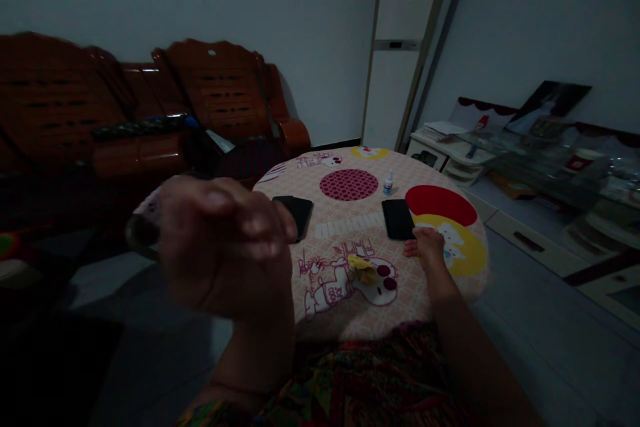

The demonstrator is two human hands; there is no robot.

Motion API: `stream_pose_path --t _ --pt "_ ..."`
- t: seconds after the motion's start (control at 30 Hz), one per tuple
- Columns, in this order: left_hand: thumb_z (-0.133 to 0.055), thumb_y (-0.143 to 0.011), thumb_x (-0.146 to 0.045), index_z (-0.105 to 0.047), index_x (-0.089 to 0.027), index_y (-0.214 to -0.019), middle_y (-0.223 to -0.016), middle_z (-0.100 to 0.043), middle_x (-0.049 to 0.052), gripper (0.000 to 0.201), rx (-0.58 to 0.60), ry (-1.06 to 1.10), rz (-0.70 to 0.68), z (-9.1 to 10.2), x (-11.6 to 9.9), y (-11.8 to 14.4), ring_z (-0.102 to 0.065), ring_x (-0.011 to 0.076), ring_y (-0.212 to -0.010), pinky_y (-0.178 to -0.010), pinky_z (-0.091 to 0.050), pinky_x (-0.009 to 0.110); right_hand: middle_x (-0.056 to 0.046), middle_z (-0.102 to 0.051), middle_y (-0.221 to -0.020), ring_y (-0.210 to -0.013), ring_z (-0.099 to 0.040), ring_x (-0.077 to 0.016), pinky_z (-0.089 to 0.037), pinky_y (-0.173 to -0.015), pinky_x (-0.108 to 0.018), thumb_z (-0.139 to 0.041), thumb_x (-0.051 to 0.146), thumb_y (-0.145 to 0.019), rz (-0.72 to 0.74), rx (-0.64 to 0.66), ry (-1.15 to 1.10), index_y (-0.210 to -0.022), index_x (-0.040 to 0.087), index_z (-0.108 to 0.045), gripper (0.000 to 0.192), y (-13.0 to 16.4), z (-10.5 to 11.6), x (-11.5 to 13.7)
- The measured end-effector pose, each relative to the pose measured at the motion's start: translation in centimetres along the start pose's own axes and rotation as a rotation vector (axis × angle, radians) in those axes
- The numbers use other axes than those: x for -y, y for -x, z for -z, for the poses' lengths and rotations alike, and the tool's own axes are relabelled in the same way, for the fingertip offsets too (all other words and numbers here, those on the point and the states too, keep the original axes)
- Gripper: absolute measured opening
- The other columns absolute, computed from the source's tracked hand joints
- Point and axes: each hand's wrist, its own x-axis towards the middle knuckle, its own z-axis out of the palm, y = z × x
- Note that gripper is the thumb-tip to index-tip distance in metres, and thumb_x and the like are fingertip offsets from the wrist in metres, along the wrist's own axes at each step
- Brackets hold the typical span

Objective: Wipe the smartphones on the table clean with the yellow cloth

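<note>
My left hand (225,240) is raised close to the camera, its fingers curled and partly blurred. Beside its outer edge shows a round, dark-rimmed thing (143,233); I cannot make out what it is, or whether the hand holds it. Low on the table's right side lies my right hand (425,245), fingers stretched out, next to the near corner of a flat black rectangular thing (399,219). A second flat black thing (301,215) is partly hidden behind my left hand. A crumpled yellow piece (363,269) lies near the table's front.
A patterned cloth covers the round table (350,220). Toward its back stands a small white bottle (388,184). Wooden seats (220,93) line the wall at left. To the right is a low cabinet (525,233) with a glass top and several things on it.
</note>
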Motion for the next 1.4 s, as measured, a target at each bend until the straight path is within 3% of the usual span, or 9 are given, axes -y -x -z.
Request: stream_pose_path --t 0.1,0.2,0.33,0.47,0.7,0.8,0.93,1.03,1.4 --pt "-0.060 -0.083 -0.038 -0.056 -0.019 -0.076 -0.061 -0.054 -0.004 0.021 0.070 -0.038 0.006 0.1 4.6 -2.0 -0.049 0.0074 -0.045 -0.041 -0.041 0.018 0.003 -0.057 -0.040 -0.029 -0.054 -0.0134 -0.047 -0.032 -0.021 -0.056 0.022 -0.082 0.026 0.008 -0.001 -0.080 0.015 -0.056 0.008 0.1 0.1 -0.3" --pt "-0.063 -0.078 -0.036 -0.060 -0.015 -0.076 -0.061 -0.058 -0.002 0.021 0.058 -0.229 0.206 2.6 10.7 -2.4 -0.052 0.0066 -0.046 -0.045 -0.042 0.016 0.003 -0.056 -0.040 -0.029 -0.052 -0.0119 -0.046 -0.031 -0.020 -0.056 0.021 -0.082 0.046 0.008 0.005 -0.081 0.014 -0.057 0.007 0.1 0.0 -0.5" --pt "-0.061 -0.073 -0.030 -0.063 -0.014 -0.078 -0.064 -0.060 -0.002 0.017 0.039 -0.489 0.450 7.1 17.6 0.0 -0.053 0.0074 -0.045 -0.044 -0.041 0.018 0.003 -0.055 -0.038 -0.028 -0.050 -0.0122 -0.045 -0.030 -0.020 -0.055 0.021 -0.081 0.041 0.008 0.033 -0.088 0.011 -0.059 0.013 -0.2 -0.2 -0.5" --pt "-0.058 -0.071 -0.025 -0.066 -0.015 -0.081 -0.064 -0.062 0.000 0.016 0.170 -0.773 0.536 10.2 20.9 2.8 -0.056 0.0105 -0.049 -0.050 -0.043 0.021 0.002 -0.054 -0.038 -0.027 -0.050 -0.0130 -0.044 -0.029 -0.020 -0.055 0.029 -0.082 0.034 0.000 0.072 -0.093 0.008 -0.062 0.024 -0.5 -0.1 -0.6" --pt "-0.056 -0.076 -0.017 -0.068 -0.015 -0.099 -0.098 -0.069 0.008 0.027 0.310 -1.081 0.266 11.8 20.7 1.4 -0.065 0.0193 -0.090 -0.084 -0.050 0.032 0.003 -0.059 -0.051 -0.035 -0.051 -0.0116 -0.041 -0.034 -0.020 -0.051 0.044 -0.082 0.345 -0.065 0.238 -0.113 0.012 -0.064 0.046 2.3 -0.8 -1.8" --pt "-0.056 -0.076 -0.015 -0.064 -0.014 -0.112 -0.114 -0.065 0.012 0.037 0.317 -1.287 0.165 12.5 19.8 -0.1 -0.059 0.0237 -0.108 -0.097 -0.044 0.037 -0.005 -0.068 -0.067 -0.055 -0.063 -0.0162 -0.049 -0.049 -0.023 -0.052 0.049 -0.083 0.517 0.149 0.350 -0.102 0.013 -0.070 0.044 5.4 -2.0 -2.4" --pt "-0.059 -0.078 -0.020 -0.051 -0.010 -0.132 -0.138 -0.048 0.020 0.056 0.304 -1.588 0.208 14.1 18.9 -0.8 -0.040 0.0321 -0.132 -0.108 -0.032 0.046 -0.008 -0.069 -0.107 -0.090 -0.066 -0.0210 -0.054 -0.078 -0.031 -0.060 0.043 -0.084 0.858 0.528 0.601 -0.122 0.025 -0.063 0.042 8.9 -3.2 -3.6" --pt "-0.060 -0.080 -0.028 -0.045 -0.008 -0.137 -0.140 -0.045 0.023 0.062 0.322 -1.736 0.281 14.9 18.5 -0.9 -0.038 0.0351 -0.132 -0.107 -0.030 0.048 -0.008 -0.068 -0.105 -0.094 -0.063 -0.0237 -0.052 -0.082 -0.035 -0.064 0.033 -0.081 1.047 0.558 0.781 -0.123 0.028 -0.062 0.042 9.5 -3.4 -4.7" --pt "-0.069 -0.075 -0.026 -0.042 -0.010 -0.138 -0.121 -0.054 0.020 0.071 0.592 -1.900 0.269 11.3 18.1 0.8 -0.048 0.0331 -0.114 -0.094 -0.038 0.039 -0.007 -0.071 -0.101 -0.093 -0.066 -0.0205 -0.051 -0.083 -0.032 -0.052 0.028 -0.088 0.813 0.496 0.505 -0.104 0.020 -0.070 0.026 7.5 -3.4 -4.2"
